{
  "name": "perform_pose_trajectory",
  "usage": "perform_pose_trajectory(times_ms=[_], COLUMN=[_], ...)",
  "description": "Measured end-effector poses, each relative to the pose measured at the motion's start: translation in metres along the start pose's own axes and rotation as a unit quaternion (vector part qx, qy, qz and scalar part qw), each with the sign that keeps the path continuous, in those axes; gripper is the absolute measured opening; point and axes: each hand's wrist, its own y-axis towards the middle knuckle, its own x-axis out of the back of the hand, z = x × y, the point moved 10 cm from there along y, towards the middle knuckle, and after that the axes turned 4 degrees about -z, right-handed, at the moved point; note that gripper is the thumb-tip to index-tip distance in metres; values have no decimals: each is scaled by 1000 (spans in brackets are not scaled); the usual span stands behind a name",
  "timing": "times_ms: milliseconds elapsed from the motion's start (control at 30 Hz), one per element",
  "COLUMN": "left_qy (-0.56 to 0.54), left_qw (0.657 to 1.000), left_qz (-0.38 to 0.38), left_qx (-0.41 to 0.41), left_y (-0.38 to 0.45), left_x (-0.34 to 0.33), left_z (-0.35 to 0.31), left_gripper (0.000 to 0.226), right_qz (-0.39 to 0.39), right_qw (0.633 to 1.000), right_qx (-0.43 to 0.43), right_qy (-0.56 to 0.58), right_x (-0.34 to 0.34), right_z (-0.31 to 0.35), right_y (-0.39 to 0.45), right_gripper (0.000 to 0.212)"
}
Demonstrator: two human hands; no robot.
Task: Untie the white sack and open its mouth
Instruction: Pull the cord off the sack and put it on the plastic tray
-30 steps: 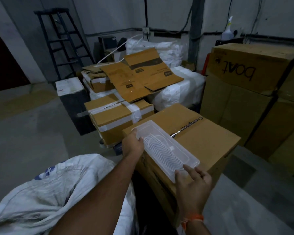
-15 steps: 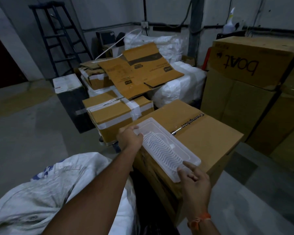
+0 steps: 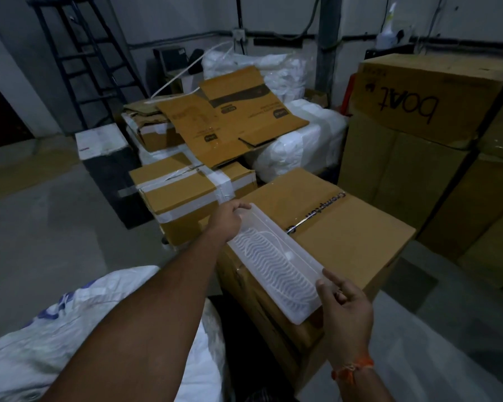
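Head cam has the sack [image 3: 70, 323] down at the bottom left, slumped on the floor under the person's left arm, right beside the near box [image 3: 346, 227]. It's woven plastic by the look of it, white with some blue print, soft and crumpled, so I'd guess the cloth is a bit slick and floppy while the bulk inside makes it heavy to shift. Can't see the tie or the mouth from here, it's out of view or under the arm. My bet is you'd grab the gathered neck just below the knot, not the belly, and work the string loose there.

Neither hand is on it yet. Left hand [image 3: 226, 219] is curled round the far end of a clear plastic tray [image 3: 276, 262] lying along the near edge of the box top. Right hand [image 3: 343, 303] pinches the tray's near corner, index finger sticking out. More cartons [image 3: 192, 195] are stacked behind.
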Motion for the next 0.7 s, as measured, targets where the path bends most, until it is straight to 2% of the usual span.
perform_pose_trajectory(times_ms=[167,300,367,500,600,700], left_qy=[-41,-76,-126,-212,-276,-295], left_qw=[999,990,977,944,926,929], left_qz=[-29,-115,-171,-230,-218,-186], left_qx=[12,6,33,103,136,127], left_y=[-6,-30,-48,-86,-111,-125], left_x=[5,16,20,13,-2,-17], left_z=[5,9,20,44,50,47], left_gripper=[41,26,19,18,11,19], right_qz=[9,5,56,185,250,268], right_qw=[1000,987,975,943,912,887], right_qx=[1,58,97,141,148,170], right_qy=[-13,-152,-192,-239,-289,-334], right_x=[-2,1,-14,-63,-93,-106], right_z=[5,35,56,85,83,77], right_y=[2,20,32,46,53,54], right_gripper=[18,20,16,19,23,23])
